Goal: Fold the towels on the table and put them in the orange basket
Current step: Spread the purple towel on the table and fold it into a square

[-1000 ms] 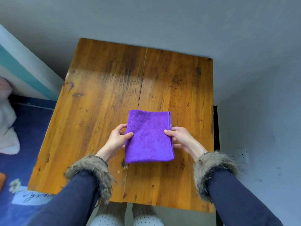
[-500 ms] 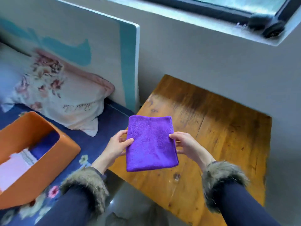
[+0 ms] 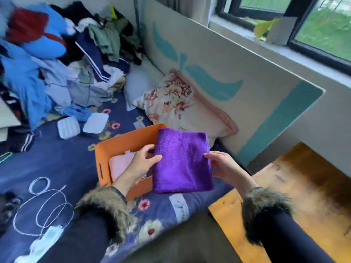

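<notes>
Moved since a moment ago: the folded purple towel has left the worktop and been carried left over the bed; the orange basket, then at the left edge of the frame, now sits right behind and under it.
Towel: held in the air at centre frame, flat and folded, its long side running from near to far; its far half overlaps the basket's right part, its near edge hangs past the basket's front wall.
Left grip: the left hand pinches the towel's left edge, thumb on top, and sits directly over the basket opening.
Right grip: the right hand pinches the right edge, thumb on top, out beyond the basket's right side.
Key relation: the basket lies below and to the left of the towel, so I judge the drop needs a short shift left and down; the left hand is nearer.
Basket contents: a pale pink folded cloth lies inside on the left, with something white at its far end; the rest is hidden by the hand and towel.
Around: a flowered pillow just behind the basket, a heap of clothes at upper left.
</notes>
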A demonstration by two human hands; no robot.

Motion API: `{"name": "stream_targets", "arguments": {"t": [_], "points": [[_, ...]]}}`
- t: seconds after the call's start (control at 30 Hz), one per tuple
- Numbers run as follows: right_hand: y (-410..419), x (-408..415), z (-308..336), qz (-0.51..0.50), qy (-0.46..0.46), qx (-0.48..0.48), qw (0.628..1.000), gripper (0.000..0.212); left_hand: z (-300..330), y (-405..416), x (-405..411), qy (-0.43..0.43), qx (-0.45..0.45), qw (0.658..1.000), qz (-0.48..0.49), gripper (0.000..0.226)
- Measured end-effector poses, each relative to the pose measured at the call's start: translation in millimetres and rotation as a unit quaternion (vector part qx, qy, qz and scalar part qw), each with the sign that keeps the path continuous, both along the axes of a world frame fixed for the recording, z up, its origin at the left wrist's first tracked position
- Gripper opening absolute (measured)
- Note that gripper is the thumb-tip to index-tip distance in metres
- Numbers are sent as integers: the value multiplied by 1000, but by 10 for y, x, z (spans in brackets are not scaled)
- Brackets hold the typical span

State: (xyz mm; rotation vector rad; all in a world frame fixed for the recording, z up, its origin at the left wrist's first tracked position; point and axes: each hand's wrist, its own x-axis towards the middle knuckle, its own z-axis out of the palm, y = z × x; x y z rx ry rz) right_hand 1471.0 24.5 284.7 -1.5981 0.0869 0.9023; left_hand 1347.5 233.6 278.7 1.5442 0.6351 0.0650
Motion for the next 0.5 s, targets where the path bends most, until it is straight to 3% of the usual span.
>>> {"name": "stream_targets", "arguments": {"t": [0.23,0.5], "points": [[1066,274,-155,104,-4,-40,994,4,-302,812,-94,46,-29,994,97,31],[1896,816,-1026,143,-5,-156,977,7,-1171,1246,454,156,-39,976,149,22]]}}
